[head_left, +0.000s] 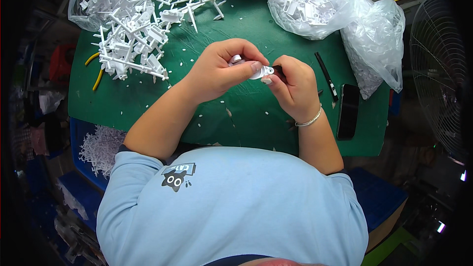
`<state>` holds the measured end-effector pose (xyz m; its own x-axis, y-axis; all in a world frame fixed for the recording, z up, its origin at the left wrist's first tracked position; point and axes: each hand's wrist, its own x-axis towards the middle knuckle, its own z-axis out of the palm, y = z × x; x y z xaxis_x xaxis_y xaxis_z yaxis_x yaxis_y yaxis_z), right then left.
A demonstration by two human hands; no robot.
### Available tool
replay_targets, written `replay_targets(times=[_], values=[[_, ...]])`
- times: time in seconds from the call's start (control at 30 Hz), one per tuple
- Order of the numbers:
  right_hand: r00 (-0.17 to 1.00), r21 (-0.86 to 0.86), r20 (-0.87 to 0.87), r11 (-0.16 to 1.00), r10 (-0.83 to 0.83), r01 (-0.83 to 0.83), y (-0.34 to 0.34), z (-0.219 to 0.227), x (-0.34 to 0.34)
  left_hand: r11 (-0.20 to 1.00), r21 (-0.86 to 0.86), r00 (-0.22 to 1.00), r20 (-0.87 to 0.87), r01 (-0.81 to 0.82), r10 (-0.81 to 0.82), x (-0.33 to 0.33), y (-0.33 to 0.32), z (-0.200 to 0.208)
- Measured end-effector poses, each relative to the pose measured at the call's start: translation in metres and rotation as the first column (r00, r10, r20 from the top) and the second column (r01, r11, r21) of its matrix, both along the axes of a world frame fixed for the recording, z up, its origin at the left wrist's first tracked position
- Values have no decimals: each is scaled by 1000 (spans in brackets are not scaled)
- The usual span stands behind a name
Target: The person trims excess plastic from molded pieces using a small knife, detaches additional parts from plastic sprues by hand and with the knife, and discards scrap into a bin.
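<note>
Above the middle of the green table, my left hand (214, 71) holds a small white plastic part (261, 72) between thumb and curled fingers. A round end with a hole sticks out toward the right. My right hand (298, 88), a bracelet on its wrist, pinches at that end with thumb and forefinger. Fingers cover much of the part, so its full shape is hidden. To the left lies a loose heap of white plastic parts (133, 39), many still joined to thin sprues.
Yellow-handled pliers (97, 80) poke out beside the heap. Bags of white parts (313, 7) and a tied clear bag (377, 39) stand at the back right. A black pen (326, 75) and phone (349, 112) lie right. A blue crate (79, 140) holds sprues; a fan (438, 69) stands far right.
</note>
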<state>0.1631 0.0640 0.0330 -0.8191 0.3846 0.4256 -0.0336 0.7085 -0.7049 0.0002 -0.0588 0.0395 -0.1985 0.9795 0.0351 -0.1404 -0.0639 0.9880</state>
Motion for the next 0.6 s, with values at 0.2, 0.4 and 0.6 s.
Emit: replay_targets(times=[0.2, 0.4, 0.6], values=[[1000, 15, 0, 1000, 3, -3, -1, 1, 1, 1000, -6, 1000, -16, 8, -8, 0, -1, 0], [999, 80, 40, 997, 11, -14, 0, 2, 1, 1000, -2, 1000, -4, 18, -18, -1, 0, 0], [1000, 83, 20, 997, -3, 1, -2, -1, -1, 1000, -6, 988, 153, 8, -7, 3, 2, 3]])
